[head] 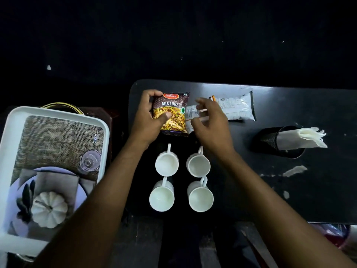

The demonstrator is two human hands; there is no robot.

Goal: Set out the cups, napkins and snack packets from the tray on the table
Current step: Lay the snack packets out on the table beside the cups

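left hand (148, 120) pinches Mixture packet (172, 113) at its left edge, on table (289, 190) beyond cups (167, 164) | right hand (209, 120) loosely spread, empty, just right | packet long axis runs away from person

4 cups (182, 179) before packets (172, 113), tray (7, 132) left

The left hand (148, 115) grips a Mixture packet (172, 113) above four cups (167, 164) on the bench (289, 190); the right hand (210, 122) seems empty.
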